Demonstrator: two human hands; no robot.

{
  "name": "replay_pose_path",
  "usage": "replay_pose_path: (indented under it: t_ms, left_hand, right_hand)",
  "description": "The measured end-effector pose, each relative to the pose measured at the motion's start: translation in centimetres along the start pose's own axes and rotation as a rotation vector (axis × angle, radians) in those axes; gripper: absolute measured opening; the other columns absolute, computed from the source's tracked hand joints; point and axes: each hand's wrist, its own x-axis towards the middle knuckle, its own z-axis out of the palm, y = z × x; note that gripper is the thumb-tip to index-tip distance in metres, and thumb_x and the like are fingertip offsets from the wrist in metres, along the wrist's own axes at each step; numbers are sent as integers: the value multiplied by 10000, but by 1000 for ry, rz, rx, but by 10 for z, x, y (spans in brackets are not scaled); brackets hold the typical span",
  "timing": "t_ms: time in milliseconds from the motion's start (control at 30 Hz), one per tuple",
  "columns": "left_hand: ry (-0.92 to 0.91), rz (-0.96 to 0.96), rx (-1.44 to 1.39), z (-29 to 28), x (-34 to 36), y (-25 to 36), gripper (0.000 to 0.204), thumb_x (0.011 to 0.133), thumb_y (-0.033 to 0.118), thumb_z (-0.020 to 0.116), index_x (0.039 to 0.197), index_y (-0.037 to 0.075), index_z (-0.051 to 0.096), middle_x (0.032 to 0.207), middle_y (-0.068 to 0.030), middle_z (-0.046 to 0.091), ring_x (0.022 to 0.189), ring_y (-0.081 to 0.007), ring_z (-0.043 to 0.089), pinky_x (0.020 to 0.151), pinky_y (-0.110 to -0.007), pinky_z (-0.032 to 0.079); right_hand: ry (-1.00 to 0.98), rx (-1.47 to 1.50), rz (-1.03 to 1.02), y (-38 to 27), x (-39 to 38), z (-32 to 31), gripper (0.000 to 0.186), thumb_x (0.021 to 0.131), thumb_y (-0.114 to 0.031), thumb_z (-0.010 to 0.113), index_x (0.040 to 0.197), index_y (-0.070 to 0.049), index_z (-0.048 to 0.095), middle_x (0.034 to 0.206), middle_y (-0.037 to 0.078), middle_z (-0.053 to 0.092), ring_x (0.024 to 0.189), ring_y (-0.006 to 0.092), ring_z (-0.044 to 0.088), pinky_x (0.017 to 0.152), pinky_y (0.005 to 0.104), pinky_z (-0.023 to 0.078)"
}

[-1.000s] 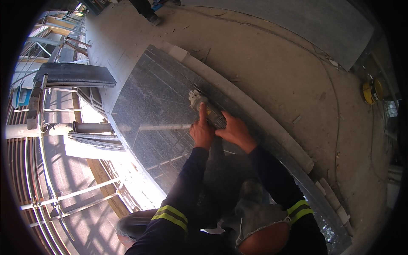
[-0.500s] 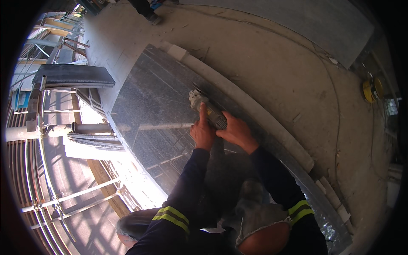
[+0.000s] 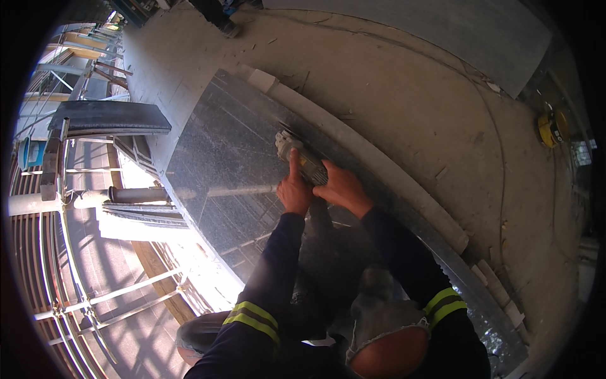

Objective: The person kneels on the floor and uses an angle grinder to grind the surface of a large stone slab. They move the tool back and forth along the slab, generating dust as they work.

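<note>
An angle grinder point(image 3: 305, 163) with a pale head and a dark disc lies over a large polished dark stone slab point(image 3: 209, 136), its disc by the slab's long right edge. My left hand point(image 3: 294, 191) is closed on the grinder from the left, index finger stretched along its body. My right hand point(image 3: 341, 187) grips the grinder's rear body, thumb on the near side; some fingers are hidden behind it. Whether the disc touches the slab is unclear.
Pale stone strips point(image 3: 385, 161) border the slab on a dusty concrete floor point(image 3: 454, 132) with cables. A grey sheet point(image 3: 454, 38) lies beyond, a yellow bucket point(image 3: 551, 129) at right. Scaffolding point(image 3: 76, 284) and a dark stone piece point(image 3: 110, 115) are left. Someone's leg point(image 3: 214, 16) shows at the top.
The grinder and both my hands have shifted slightly forward and left over the slab, with the grip unchanged. The view has moved a little too.
</note>
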Motion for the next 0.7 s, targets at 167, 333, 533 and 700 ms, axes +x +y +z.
replay_pose_path:
  t_ms: [167, 333, 533, 700]
  left_hand:
    - [3, -2, -1, 0, 7, -3, 1058, 828, 199, 790, 1723, 338, 243, 921, -225, 783, 870, -442, 771, 831, -522, 565]
    - [4, -5, 11, -3, 14, -3, 1066, 816, 247, 812, 1716, 352, 251, 931, -213, 790, 882, -434, 774, 833, -523, 568]
    - [-2, 4, -15, -6, 8, 0, 1072, 797, 227, 802, 1713, 346, 258, 920, -210, 786, 885, -434, 774, 831, -520, 569]
    - [0, -1, -36, -1, -1, 0, 1069, 796, 181, 775, 1715, 347, 253, 889, -210, 781, 872, -437, 772, 824, -525, 565]
  right_hand:
    - [-10, -12, -6, -2, 9, 3, 906, 786, -358, 772, 1572, -10, 486, 1271, 302, 727, 1207, 458, 697, 1031, 513, 562]
    - [-25, -26, 5, -4, 16, 1, 924, 782, -364, 783, 1580, -8, 481, 1272, 295, 729, 1217, 450, 696, 1050, 499, 560]
    - [-19, -32, 4, -4, 10, 1, 944, 758, -356, 803, 1575, -3, 487, 1275, 295, 729, 1210, 452, 701, 1045, 499, 566]
    - [-47, -17, 26, -1, 0, -3, 932, 773, -360, 798, 1576, -4, 486, 1282, 305, 723, 1218, 461, 695, 1049, 505, 561]
